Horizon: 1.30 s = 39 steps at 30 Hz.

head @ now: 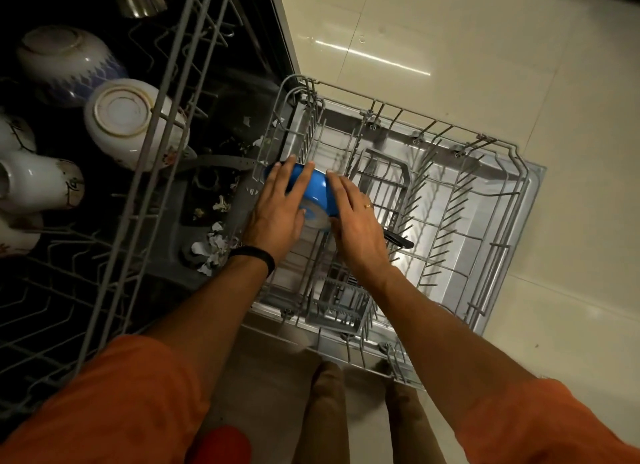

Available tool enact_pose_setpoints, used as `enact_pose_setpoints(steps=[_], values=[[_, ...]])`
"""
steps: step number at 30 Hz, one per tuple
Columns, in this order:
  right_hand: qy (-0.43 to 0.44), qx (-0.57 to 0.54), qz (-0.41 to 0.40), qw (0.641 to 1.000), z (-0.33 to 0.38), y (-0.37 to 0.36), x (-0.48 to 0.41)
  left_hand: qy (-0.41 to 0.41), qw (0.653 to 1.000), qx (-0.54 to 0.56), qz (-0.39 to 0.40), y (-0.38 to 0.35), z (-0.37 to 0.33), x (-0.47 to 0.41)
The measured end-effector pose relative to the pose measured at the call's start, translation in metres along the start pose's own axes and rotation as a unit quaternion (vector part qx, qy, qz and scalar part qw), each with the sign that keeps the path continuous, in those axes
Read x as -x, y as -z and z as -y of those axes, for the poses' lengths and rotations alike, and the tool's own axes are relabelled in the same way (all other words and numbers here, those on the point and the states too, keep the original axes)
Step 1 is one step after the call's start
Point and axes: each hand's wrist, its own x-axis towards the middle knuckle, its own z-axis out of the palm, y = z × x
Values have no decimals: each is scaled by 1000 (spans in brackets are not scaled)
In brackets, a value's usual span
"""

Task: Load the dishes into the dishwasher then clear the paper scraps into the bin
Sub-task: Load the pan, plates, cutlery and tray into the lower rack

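Over cream tiles (485, 48) and lower rack (446, 228), a blue bowl (313, 190) is pressed between flat left hand (277, 214) and right hand (356, 221); judged light, rigid, slippery, best gripped by the rim.

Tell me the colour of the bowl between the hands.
The bowl is bright blue, seen in the head view.

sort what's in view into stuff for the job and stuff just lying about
Job: blue bowl between left hand and right hand, lower rack, paper scraps, white bowls in upper rack.
Lying about: red object near the bottom edge.
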Motion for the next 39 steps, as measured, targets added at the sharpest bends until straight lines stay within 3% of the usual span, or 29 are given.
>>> enact_pose_setpoints(steps=[8, 17, 24, 31, 39], values=[[25, 34, 49, 998, -19, -15, 6, 8, 999, -29, 38, -10, -4, -26], [-12, 67, 118, 991, -30, -2, -26, 14, 988, -113, 102, -14, -8, -52], [-23, 112, 190, 975, -34, 11, -48, 32, 983, -116, 136, -23, -8, -73], [29, 135, 122, 983, -29, 11, -21, 0, 987, -141, 77, -21, -1, -49], [-8, 104, 143, 984, -24, 4, -23, 5, 985, -147, 88, -16, -3, -51]])
